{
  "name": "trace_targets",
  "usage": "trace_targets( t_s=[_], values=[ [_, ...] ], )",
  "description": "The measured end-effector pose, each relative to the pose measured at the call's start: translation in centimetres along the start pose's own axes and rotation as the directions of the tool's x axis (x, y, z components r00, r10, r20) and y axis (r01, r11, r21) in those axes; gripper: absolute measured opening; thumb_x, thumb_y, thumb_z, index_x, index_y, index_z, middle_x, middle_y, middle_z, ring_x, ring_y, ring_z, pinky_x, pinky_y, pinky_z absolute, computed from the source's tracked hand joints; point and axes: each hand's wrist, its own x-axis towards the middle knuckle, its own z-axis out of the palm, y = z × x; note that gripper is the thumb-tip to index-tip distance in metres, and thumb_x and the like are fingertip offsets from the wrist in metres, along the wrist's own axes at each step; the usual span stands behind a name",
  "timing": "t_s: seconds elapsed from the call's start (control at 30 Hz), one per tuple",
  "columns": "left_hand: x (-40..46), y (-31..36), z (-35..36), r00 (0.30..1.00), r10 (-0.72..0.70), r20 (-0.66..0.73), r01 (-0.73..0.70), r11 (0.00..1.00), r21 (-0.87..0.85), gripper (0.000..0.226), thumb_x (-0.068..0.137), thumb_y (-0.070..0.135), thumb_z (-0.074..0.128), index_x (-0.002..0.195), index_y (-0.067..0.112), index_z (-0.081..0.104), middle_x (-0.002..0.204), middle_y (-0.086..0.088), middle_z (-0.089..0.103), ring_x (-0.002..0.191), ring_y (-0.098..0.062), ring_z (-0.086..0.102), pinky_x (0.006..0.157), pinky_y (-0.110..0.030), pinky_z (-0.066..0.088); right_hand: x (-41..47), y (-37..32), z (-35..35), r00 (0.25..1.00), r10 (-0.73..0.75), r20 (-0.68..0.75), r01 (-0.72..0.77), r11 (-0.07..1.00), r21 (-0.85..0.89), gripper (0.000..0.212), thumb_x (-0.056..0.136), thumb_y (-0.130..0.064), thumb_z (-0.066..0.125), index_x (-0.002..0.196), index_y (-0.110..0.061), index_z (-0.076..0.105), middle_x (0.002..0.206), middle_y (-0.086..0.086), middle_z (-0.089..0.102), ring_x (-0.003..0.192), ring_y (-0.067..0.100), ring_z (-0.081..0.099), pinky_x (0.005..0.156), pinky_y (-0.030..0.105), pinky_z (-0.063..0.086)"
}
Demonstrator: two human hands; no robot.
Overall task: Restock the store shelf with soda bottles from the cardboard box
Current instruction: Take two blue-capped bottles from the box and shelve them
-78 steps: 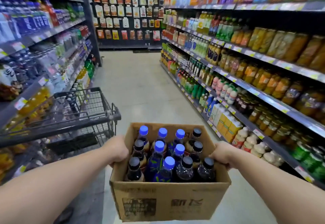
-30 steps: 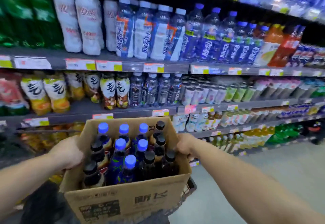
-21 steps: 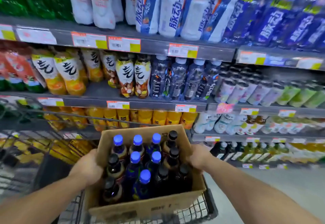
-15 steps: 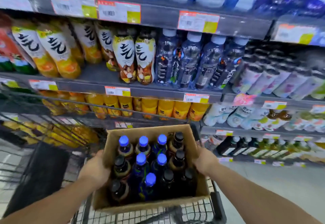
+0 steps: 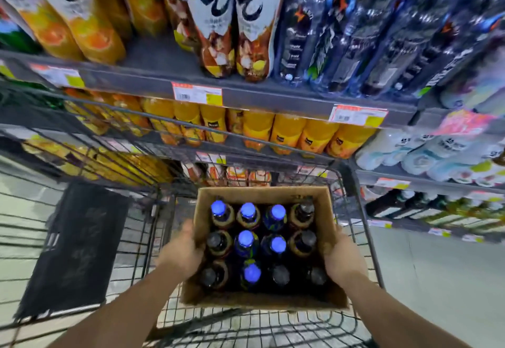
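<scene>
An open cardboard box [image 5: 262,195] holds several soda bottles [image 5: 245,240], some with blue caps and some with black caps. The box sits low inside a wire shopping cart [image 5: 246,325]. My left hand [image 5: 182,252] grips the box's left wall and my right hand [image 5: 345,259] grips its right wall. The store shelf [image 5: 246,93] rises right behind the cart, packed with drink bottles.
Orange juice bottles [image 5: 287,131] fill the shelf level just above the box. Dark bottles [image 5: 355,36] and white-labelled bottles [image 5: 235,19] stand one level higher. A black flap [image 5: 79,249] hangs in the cart's left part. Grey floor [image 5: 442,279] lies to the right.
I turned from the aisle to face the shelf and lowered the box down into the cart. Both hands have stayed on the box's sides.
</scene>
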Motion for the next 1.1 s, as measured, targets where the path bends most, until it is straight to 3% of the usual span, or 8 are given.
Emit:
trace_targets(
  t_s=[0.2,0.37,0.5,0.67,0.8,0.93,1.1],
  values=[
    [-1.7,0.6,-0.1,1.0,0.004,0.007,-0.003,0.983,-0.184,0.08,0.085,0.021,0.062,0.148,0.026,0.012,0.12,-0.014,0.066,0.106,-0.033,0.064,0.082,-0.036,0.049,-0.4,-0.4,-0.8,0.999,-0.026,0.038,0.025,0.999,0.026,0.024,0.092,-0.012,0.048,0.116,-0.013,0.048,0.108,0.019,0.066,0.101,0.038,0.062,0.081,0.038,0.046],
    [-3.3,1.3,0.0,0.996,-0.045,-0.074,0.015,0.929,-0.37,0.084,0.087,0.018,0.062,0.151,0.024,0.009,0.133,-0.006,0.058,0.115,-0.03,0.059,0.094,-0.041,0.047,-0.8,0.0,-1.0,0.998,-0.024,0.059,0.018,0.994,0.105,0.033,0.094,-0.014,0.051,0.127,-0.013,0.045,0.116,0.016,0.065,0.107,0.036,0.06,0.082,0.034,0.043],
    [-5.2,2.6,0.2,0.979,0.025,-0.202,-0.086,0.949,-0.302,0.076,0.085,0.021,0.064,0.148,0.027,0.022,0.139,-0.004,0.048,0.12,-0.028,0.054,0.093,-0.041,0.047,-2.1,0.6,-1.1,1.0,-0.011,0.005,0.01,0.966,0.259,0.047,0.093,-0.015,0.054,0.138,-0.012,0.04,0.122,0.015,0.064,0.109,0.035,0.06,0.088,0.035,0.045],
    [-7.4,4.0,0.4,0.943,0.1,-0.316,-0.176,0.959,-0.221,0.064,0.086,0.029,0.065,0.143,0.019,0.039,0.15,-0.004,0.034,0.135,-0.025,0.037,0.109,-0.038,0.034,-5.1,0.8,-1.7,0.967,-0.058,-0.247,0.154,0.909,0.388,0.045,0.092,-0.016,0.056,0.136,-0.015,0.047,0.133,0.005,0.057,0.121,0.025,0.054,0.101,0.038,0.043],
    [-8.8,5.3,1.0,0.895,0.244,-0.374,-0.33,0.926,-0.185,0.053,0.085,0.032,0.066,0.134,0.021,0.052,0.145,0.002,0.042,0.133,-0.018,0.037,0.111,-0.033,0.03,-7.1,0.8,-1.9,0.943,-0.145,-0.3,0.263,0.876,0.404,0.038,0.091,-0.015,0.058,0.128,-0.019,0.053,0.118,-0.01,0.058,0.116,0.016,0.055,0.1,0.034,0.044],
    [-9.6,6.2,2.1,0.881,0.333,-0.336,-0.408,0.895,-0.182,0.053,0.082,0.035,0.069,0.131,0.021,0.054,0.137,0.006,0.049,0.128,-0.014,0.042,0.108,-0.028,0.033,-7.7,1.3,-1.8,0.929,-0.214,-0.3,0.32,0.875,0.364,0.038,0.088,-0.015,0.062,0.125,-0.023,0.056,0.116,-0.011,0.061,0.113,0.013,0.057,0.1,0.033,0.045],
    [-9.2,6.2,3.9,0.931,0.331,-0.153,-0.354,0.922,-0.159,0.065,0.076,0.042,0.073,0.134,0.024,0.049,0.133,0.007,0.052,0.124,-0.013,0.047,0.104,-0.026,0.038,-7.9,-0.2,-0.9,0.869,-0.449,-0.209,0.486,0.852,0.194,0.04,0.085,-0.019,0.066,0.124,-0.025,0.058,0.11,-0.011,0.064,0.107,0.012,0.058,0.093,0.029,0.047]
  ],
)
